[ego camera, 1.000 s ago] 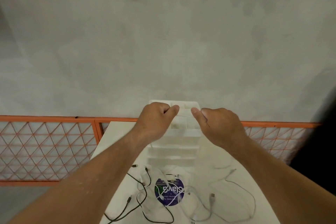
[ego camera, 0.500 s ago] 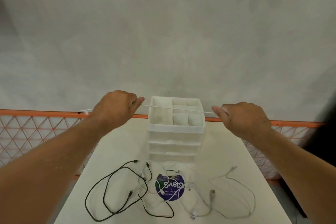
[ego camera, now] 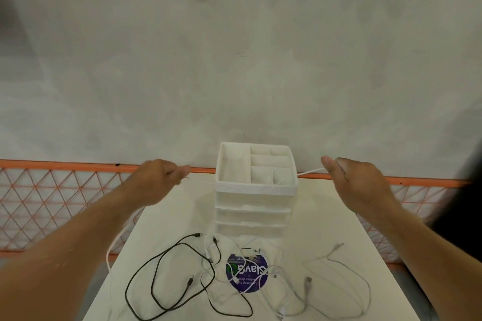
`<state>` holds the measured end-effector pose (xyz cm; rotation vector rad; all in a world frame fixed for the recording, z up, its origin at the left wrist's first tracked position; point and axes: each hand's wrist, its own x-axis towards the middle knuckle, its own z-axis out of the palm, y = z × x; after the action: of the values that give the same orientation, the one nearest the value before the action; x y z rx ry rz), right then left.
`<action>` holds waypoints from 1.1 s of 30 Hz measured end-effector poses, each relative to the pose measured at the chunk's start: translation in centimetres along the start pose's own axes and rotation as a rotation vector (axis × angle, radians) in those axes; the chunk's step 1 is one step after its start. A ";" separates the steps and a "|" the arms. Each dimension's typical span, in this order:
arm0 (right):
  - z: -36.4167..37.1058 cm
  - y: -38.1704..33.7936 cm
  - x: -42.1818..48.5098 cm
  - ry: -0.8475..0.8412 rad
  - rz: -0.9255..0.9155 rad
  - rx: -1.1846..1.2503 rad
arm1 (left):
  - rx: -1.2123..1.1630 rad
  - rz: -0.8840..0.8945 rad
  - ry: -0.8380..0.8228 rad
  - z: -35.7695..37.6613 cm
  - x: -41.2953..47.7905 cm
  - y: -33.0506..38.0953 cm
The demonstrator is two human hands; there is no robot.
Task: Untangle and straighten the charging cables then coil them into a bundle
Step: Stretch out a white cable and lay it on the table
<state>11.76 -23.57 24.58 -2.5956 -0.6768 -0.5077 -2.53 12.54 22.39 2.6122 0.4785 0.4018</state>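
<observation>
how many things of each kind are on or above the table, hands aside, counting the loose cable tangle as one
white drawer organiser: 1
purple round sticker: 1
loose cable tangle: 1
held white cable: 1
total: 4

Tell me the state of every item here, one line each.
white cable, stretched in the air between both hands
left hand, pinching the white cable
right hand, holding the white cable too
black cable, loose loops on the table
grey cable, lying slack on the table
drawer organizer, drawers shut
</observation>
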 end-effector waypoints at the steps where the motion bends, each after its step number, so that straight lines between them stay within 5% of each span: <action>1: 0.2 -1.0 0.0 -0.010 -0.004 0.074 | -0.054 0.024 -0.011 0.7 -0.5 1.0; 5: 2.5 -5.4 -0.1 -0.107 -0.076 0.247 | -0.512 -0.024 -0.074 4.4 -2.2 7.4; 8: 3.5 -7.7 -0.6 -0.232 -0.120 0.386 | -0.625 0.034 -0.123 7.4 -2.5 10.5; 15: 2.6 -7.2 -0.6 -0.329 -0.224 0.509 | -0.255 0.294 0.326 8.4 -0.6 10.6; 22: 1.5 -6.3 1.0 -0.234 -0.230 0.449 | -0.479 0.280 0.152 6.8 -0.2 12.0; 33: 0.5 -5.3 1.3 -0.341 -0.251 0.059 | -0.363 0.125 -0.223 4.2 0.3 12.4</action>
<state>10.13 -18.62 26.26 -2.5784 -1.1213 -0.1107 2.50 0.70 24.81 2.3020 0.1499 0.2091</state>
